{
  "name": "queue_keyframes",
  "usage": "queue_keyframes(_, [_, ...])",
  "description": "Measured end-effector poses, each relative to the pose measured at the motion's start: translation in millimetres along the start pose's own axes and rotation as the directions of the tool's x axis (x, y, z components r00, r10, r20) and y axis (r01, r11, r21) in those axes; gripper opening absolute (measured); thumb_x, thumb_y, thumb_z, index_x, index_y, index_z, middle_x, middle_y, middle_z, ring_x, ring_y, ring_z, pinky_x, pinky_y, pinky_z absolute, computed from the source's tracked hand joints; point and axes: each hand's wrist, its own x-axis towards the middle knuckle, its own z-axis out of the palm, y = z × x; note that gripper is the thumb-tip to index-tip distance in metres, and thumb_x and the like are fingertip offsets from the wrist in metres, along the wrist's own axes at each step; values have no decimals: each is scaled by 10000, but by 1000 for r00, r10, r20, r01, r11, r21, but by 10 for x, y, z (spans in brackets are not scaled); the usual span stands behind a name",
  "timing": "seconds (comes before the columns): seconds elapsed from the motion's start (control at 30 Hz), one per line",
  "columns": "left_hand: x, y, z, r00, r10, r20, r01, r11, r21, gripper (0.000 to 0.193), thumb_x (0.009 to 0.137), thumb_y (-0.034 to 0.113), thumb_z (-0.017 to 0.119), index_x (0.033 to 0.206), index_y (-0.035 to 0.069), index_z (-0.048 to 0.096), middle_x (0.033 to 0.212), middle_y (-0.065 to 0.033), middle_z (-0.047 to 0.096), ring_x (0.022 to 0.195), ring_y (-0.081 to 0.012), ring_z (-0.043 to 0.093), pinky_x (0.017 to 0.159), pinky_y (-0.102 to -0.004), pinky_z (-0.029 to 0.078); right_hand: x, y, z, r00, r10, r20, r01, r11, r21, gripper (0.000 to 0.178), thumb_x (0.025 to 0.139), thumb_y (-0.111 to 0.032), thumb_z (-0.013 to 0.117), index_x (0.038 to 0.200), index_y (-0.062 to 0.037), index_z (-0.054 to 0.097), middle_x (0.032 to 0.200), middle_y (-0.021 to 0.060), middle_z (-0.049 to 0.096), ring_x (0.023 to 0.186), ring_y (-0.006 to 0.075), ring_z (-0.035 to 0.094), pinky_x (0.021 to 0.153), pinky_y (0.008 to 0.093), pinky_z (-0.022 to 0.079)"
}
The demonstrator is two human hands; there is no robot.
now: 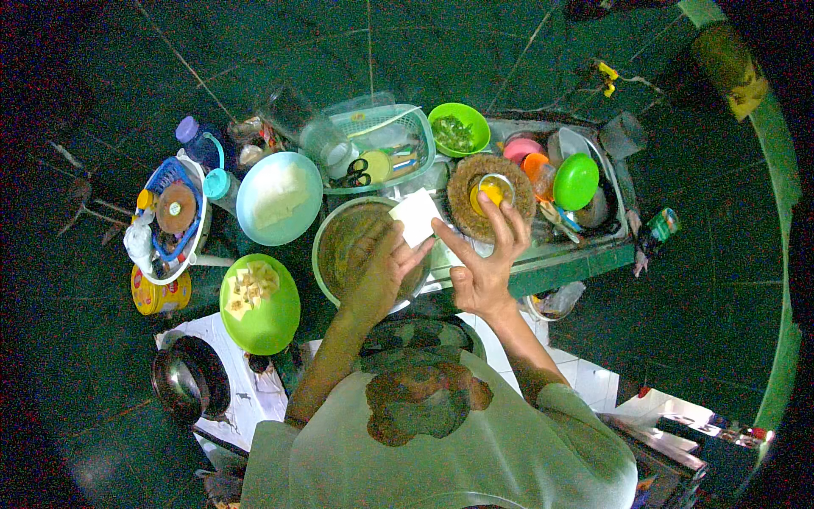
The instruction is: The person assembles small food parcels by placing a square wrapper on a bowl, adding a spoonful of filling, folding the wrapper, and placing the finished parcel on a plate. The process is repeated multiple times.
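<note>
A thin white square sheet, like a dumpling wrapper, rests on the fingers of my left hand, which holds it above a large round basin. My right hand has its fingers spread. Its index fingertip reaches the sheet's right edge, while other fingers extend over a small clear cup of yellow liquid that looks like beaten egg. Beneath the cup is a brown, rough-textured round thing. On the left, a light blue plate bears more white sheets, and a green plate bears folded pale pieces.
Behind the basin stands a pale green basket with black-handled scissors and packets. A green bowl of chopped greens is farther back. Colourful dishes fill the rack at right. A dark wok sits at lower left.
</note>
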Motion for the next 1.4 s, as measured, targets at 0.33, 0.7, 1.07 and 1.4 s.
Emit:
queue_keyframes(0.33, [-133,20,-29,997,26,-74,-21,998,63,336,1024,123,510,1297,-57,434,1337,-199,535,1232,-310,572,1079,-501,487,-50,-89,83,994,-19,105,13,998,59,534,993,-593,362,1341,-300,642,1549,144,384,1355,390,311,1116,553,179])
queue_keyframes(0.7, [-187,-64,-404,986,138,-94,-133,989,60,277,984,104,559,1245,19,524,1208,-132,573,1175,-307,604,1071,-530,485,-75,-40,101,993,-7,114,-14,984,177,447,959,-499,486,1255,-240,699,1519,216,385,1365,404,309,1145,540,193])
queue_keyframes(1.07, [-177,18,-624,983,123,-133,-113,991,77,211,973,77,588,1175,32,545,1036,-45,575,931,-141,624,1057,-500,508,-222,1093,684,914,407,-6,-396,887,-236,624,1049,-495,296,1397,-37,539,1521,215,355,1409,437,267,1148,595,164])
queue_keyframes(1.4, [-165,121,-426,988,149,-40,-145,985,91,330,961,72,611,1268,1,512,1131,-89,598,997,-200,623,1071,-514,495,-383,1750,906,790,588,171,-469,761,-449,664,1038,-539,305,1323,-23,610,1542,189,363,1440,468,223,1156,666,104])
